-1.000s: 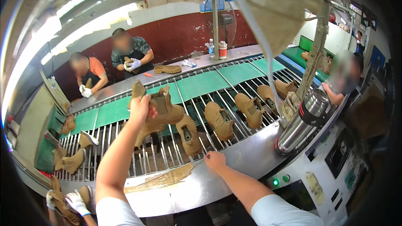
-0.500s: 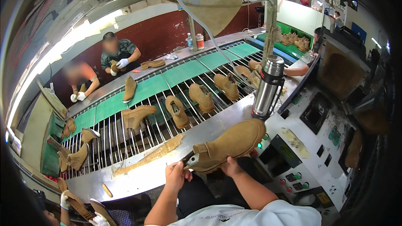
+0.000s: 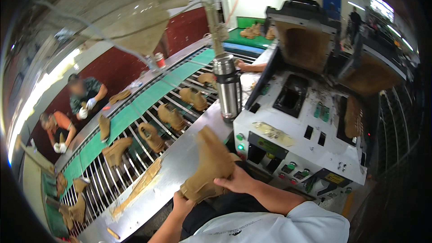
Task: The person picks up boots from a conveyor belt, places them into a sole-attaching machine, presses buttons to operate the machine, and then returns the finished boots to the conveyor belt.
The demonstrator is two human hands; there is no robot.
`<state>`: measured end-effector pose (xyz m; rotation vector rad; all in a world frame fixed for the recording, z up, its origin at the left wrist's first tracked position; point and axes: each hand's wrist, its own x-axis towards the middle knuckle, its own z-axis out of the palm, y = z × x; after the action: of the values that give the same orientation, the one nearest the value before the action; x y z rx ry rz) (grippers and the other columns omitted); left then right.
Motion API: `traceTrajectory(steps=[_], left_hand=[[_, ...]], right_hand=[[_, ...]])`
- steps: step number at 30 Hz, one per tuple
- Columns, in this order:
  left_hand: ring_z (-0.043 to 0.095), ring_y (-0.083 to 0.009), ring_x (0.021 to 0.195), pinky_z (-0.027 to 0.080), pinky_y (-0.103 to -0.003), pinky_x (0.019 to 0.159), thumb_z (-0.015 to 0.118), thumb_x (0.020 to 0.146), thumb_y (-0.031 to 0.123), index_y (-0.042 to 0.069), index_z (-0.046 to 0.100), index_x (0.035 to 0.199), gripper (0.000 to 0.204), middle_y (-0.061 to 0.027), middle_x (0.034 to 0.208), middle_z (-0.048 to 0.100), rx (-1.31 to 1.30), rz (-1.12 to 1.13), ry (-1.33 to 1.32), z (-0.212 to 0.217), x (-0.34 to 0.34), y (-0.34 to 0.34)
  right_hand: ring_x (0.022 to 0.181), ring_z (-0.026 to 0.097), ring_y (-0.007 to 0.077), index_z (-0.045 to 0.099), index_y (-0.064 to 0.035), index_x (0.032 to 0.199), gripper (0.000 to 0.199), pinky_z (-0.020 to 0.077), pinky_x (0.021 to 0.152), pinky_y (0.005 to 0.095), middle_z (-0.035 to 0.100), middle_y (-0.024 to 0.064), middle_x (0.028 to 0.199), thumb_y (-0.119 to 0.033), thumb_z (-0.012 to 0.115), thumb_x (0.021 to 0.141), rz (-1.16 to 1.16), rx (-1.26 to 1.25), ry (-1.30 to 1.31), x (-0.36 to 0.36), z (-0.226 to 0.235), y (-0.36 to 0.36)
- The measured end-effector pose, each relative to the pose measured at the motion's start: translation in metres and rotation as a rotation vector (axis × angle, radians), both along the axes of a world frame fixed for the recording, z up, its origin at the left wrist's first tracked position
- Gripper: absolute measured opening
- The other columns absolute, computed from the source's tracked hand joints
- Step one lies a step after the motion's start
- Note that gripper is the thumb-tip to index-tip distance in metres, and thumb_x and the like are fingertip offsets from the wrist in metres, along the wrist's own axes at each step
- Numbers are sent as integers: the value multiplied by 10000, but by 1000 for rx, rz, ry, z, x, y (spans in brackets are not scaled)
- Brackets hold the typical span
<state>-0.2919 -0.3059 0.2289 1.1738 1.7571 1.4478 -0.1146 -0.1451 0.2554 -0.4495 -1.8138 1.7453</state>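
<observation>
A long conveyor [image 3: 135, 121] with metal bars and a green belt runs from the near left to the far right, and its steel edge passes just in front of the person. On the right stands a large white machine [image 3: 306, 144] with black openings on top, a green lamp and small buttons on its front; two brown padded parts rise at its far side.

Several tan boots lie on the bars of the conveyor, for example one boot on the bars [image 3: 153, 137] in the middle and more at the near left. A flat tan piece of material [image 3: 139, 186] lies on the steel edge, to the left of the hands. A tall steel flask [image 3: 228, 87] stands upright on the steel edge, just beside the left side of the machine.

Two other people work at the far side of the conveyor on the left: a person in a dark shirt [image 3: 85, 96] and a person in an orange shirt [image 3: 56, 130], both with white gloves.

Near the bottom centre, a tan boot [image 3: 211, 164] is held in the air over the person's lap, between the conveyor edge and the machine, with its shaft tilted up to the far side. The left hand [image 3: 182, 207] is closed around its lower end from below. The right hand [image 3: 238, 182] grips its side, with the fingers folded over the material.
</observation>
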Motion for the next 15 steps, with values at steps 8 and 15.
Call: traceTrajectory(steps=[8, 15], left_hand=[[578, -309, 1132, 505, -447, 929, 609, 903, 224, 24, 420, 1355, 529, -141, 1314, 530, 257, -53, -1004, 21, 44, 65], [586, -257, 1106, 497, -379, 911, 591, 903, 60, 4, 468, 1311, 430, -148, 1291, 543, 36, -398, -682, 4, 58, 140]], right_hand=[[1312, 381, 294, -8, -31, 1509, 1255, 307, 1074, 364, 352, 220, 1421, -448, 796, 641, 110, 363, -238, 45, 77, 43], [1265, 438, 262, 80, -80, 1522, 1237, 320, 1051, 381, 407, 179, 1404, -353, 848, 592, -201, 69, 114, 81, 15, 98]])
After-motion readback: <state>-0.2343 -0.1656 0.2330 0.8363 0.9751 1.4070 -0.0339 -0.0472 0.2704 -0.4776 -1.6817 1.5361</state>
